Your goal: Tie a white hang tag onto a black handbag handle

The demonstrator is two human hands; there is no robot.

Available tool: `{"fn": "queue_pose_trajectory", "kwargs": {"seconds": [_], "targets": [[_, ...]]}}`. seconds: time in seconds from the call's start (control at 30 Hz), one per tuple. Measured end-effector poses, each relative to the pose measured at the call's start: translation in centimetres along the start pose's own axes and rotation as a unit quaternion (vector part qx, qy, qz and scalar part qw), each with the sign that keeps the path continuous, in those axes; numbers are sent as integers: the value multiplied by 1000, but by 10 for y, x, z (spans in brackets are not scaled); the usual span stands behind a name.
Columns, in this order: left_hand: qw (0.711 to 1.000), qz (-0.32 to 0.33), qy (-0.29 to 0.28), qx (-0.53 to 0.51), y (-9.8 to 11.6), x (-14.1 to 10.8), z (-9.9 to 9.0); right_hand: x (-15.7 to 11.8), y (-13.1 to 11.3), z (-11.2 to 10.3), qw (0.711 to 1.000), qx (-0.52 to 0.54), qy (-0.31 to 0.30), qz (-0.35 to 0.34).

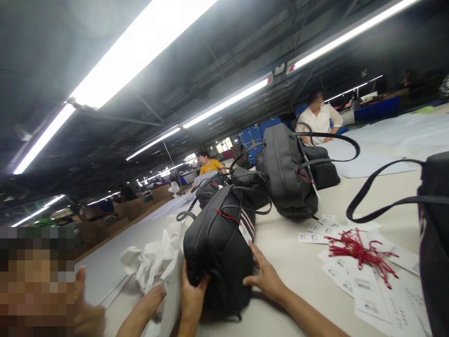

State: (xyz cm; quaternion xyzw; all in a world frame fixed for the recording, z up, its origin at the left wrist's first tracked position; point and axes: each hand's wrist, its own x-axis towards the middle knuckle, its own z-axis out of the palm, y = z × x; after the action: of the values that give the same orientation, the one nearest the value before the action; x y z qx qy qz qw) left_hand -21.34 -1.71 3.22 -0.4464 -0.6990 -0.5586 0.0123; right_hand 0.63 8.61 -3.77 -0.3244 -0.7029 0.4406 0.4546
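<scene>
A black handbag with a striped strip, a red cord and a white hang tag lies tilted on the table in front of me. My left hand grips its near left end, thumb on the bag and fingers along its side. On the opposite side, my right hand has its fingers spread, fingertips against the bag near the tag. Just left, a co-worker's hand touches crumpled white paper. Another hand shows beside a blurred-out area at the left edge.
A larger dark bag stands behind, with more black bags around it. Printed tags with tangled red cords lie on the pale table at right. Another black bag stands at the right edge. Two people work farther back.
</scene>
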Motion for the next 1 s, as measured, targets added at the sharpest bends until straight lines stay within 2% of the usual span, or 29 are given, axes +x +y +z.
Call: {"fn": "queue_pose_trajectory", "kwargs": {"seconds": [0.1, 0.2, 0.3, 0.53, 0.67, 0.83, 1.0], "targets": [[999, 7, -5, -32, 3, 15, 29, 7, 3, 0, 1000, -21, 17, -8], [999, 15, -7, -47, 10, 23, 56, 3, -1, -1, 996, -91, 12, 20], [998, 15, -20, -54, 16, 26, 73, -1, -10, -1, 990, -133, -8, 50], [998, 5, -29, -53, 11, 38, 83, 9, -14, 5, 971, -229, 17, 69], [997, 27, -29, -69, 2, 50, 91, 19, -12, 9, 963, -257, 12, 80], [996, 32, -29, -78, -5, 65, 103, 33, -9, 13, 955, -281, 9, 92], [996, 30, -31, -81, -8, 79, 117, 50, 2, 17, 960, -263, 23, 89]]}}
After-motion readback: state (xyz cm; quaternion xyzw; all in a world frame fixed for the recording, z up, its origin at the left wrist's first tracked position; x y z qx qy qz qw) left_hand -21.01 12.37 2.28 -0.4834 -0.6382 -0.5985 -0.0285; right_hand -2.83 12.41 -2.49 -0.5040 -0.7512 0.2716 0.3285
